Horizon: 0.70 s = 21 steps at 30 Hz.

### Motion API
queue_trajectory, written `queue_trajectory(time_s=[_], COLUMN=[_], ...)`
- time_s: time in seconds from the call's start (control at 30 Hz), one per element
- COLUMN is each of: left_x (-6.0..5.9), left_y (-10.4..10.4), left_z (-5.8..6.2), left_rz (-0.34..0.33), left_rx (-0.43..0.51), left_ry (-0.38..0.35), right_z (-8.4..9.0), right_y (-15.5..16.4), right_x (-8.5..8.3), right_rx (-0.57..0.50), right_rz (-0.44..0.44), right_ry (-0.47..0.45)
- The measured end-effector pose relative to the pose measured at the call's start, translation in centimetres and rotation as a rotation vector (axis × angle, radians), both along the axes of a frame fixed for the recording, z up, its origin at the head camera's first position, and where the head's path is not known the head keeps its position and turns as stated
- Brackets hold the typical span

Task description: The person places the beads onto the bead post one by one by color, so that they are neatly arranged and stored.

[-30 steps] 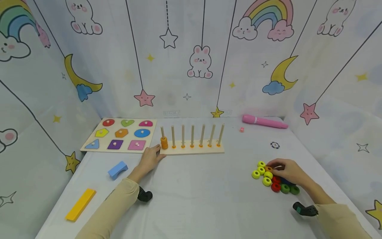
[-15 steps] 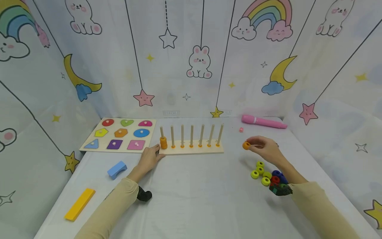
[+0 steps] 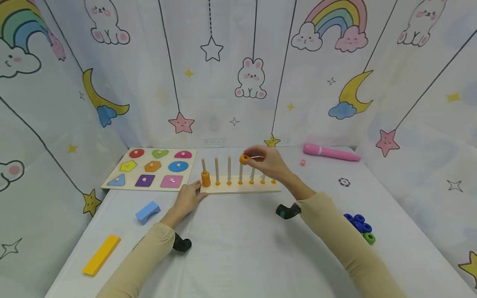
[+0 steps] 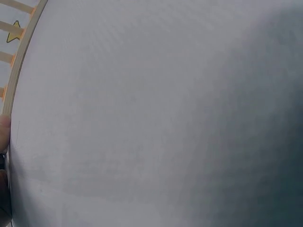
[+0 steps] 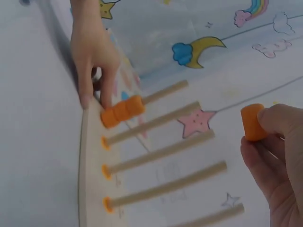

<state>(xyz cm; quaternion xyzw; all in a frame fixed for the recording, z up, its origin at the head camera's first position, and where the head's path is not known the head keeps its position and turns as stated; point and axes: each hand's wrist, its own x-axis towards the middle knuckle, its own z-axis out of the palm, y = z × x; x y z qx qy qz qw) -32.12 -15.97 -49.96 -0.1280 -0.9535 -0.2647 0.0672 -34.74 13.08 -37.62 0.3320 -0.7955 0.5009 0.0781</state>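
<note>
A wooden peg rack [image 3: 240,187] with several upright pegs stands mid-table; orange rings [image 3: 205,179] sit on its leftmost peg. My right hand [image 3: 269,162] pinches an orange ring [image 3: 244,158] just above the middle pegs. The right wrist view shows that orange ring [image 5: 253,122] between my fingertips, clear of the pegs [image 5: 161,153]. My left hand [image 3: 189,197] rests on the table with relaxed fingers, touching the rack's left end; it appears again as the left hand [image 5: 92,52] beside the stacked rings [image 5: 121,111]. The left wrist view shows mostly bare table and the rack's edge [image 4: 21,61].
A shape puzzle board [image 3: 150,170] lies left of the rack. A blue arch block [image 3: 148,212] and a yellow bar [image 3: 101,254] lie front left. Blue and green rings [image 3: 360,227] sit at the right, a pink pen [image 3: 329,152] and a small disc [image 3: 344,181] behind.
My right hand picked an orange ring from the pile at the right and carried it left and up to above the rack's pegs. The left hand stayed put.
</note>
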Motion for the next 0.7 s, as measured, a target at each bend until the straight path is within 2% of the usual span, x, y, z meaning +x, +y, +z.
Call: queue_trajectory(time_s=[0.17,0.3,0.53,0.7], left_x=[-0.2,-0.2,-0.1,0.0], left_y=[-0.1,-0.2,-0.2,-0.3], left_z=[0.0,-0.2,-0.2,-0.1], left_rz=[-0.015,-0.027,-0.035,-0.034], left_rx=[0.014,0.018,0.016,0.022], left_ry=[0.034,0.046,0.041,0.054], right_z=[0.2,0.1,-0.5,-0.9], right_y=[-5.9,-9.1,-12.0,-12.8], right_x=[-2.2,-3.3,-4.0,-4.2], right_rx=[0.04,0.102,0.207,0.232], right_rz=[0.03,0.019,0.032,0.035], right_ry=[0.037,0.057,0.042,0.033])
